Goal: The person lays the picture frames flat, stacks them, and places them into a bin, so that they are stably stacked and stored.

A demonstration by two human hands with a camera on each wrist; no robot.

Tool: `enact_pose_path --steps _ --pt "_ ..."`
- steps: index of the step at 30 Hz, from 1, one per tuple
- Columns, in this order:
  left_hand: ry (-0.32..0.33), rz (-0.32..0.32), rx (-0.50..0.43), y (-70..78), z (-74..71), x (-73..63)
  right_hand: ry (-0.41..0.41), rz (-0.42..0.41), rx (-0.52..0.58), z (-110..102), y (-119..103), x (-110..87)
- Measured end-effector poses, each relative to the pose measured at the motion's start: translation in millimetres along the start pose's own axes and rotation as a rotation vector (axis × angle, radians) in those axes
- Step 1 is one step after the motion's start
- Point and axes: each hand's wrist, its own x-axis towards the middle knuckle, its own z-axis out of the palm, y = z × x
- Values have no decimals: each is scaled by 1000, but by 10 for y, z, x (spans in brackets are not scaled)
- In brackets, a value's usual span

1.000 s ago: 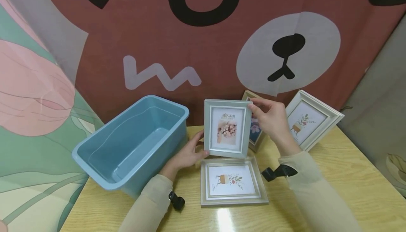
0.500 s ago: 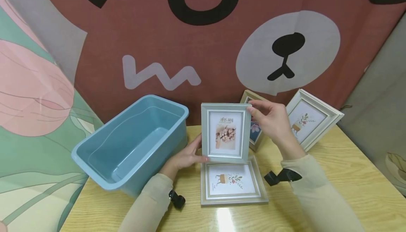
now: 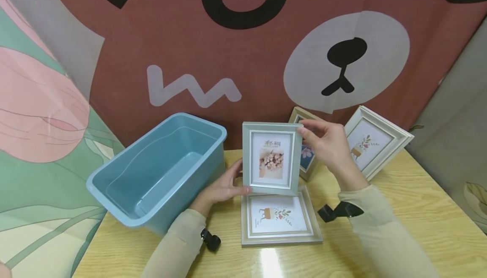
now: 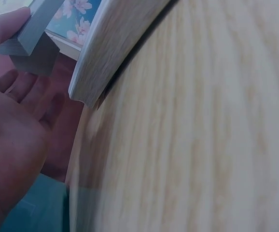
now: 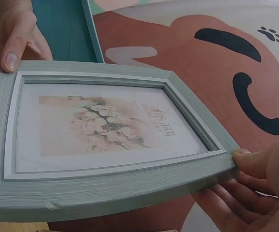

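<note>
While a bear-print backdrop (image 3: 171, 45) rises on the far side, with a paw print (image 5: 271, 35) only your right wrist view catches, the wood-grain counter (image 3: 437, 223) spreads beneath your work. The blue tub (image 3: 160, 151) stands on the left. A silvery frame (image 3: 279, 219) lies flat near the middle, a white frame (image 3: 374, 145) leans askew on the right, and the pale green frame (image 3: 271, 159) is between your hands over the silvery one's far edge, its lettering upside down to you. A tan frame (image 3: 307, 159) stands behind, partly covered. Your left hand (image 3: 224, 189) holds the near left corner, thumb in front; the left wrist view shows its fingers behind, mostly hidden from the head view. Your right hand (image 3: 330, 145) pinches the far right corner. The right wrist view alone reveals a pale nick (image 5: 53, 206) in the green edge.
</note>
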Motion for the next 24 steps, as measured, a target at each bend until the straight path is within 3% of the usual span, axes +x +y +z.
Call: enact_pose_path --steps 9,15,24 --pt "7 -71 40 30 14 -13 19 -18 0 -15 5 6" --pt "17 -43 89 29 38 -28 24 -32 -15 -23 7 0" --pt "79 10 61 6 58 -69 21 -7 -19 -26 7 -13"
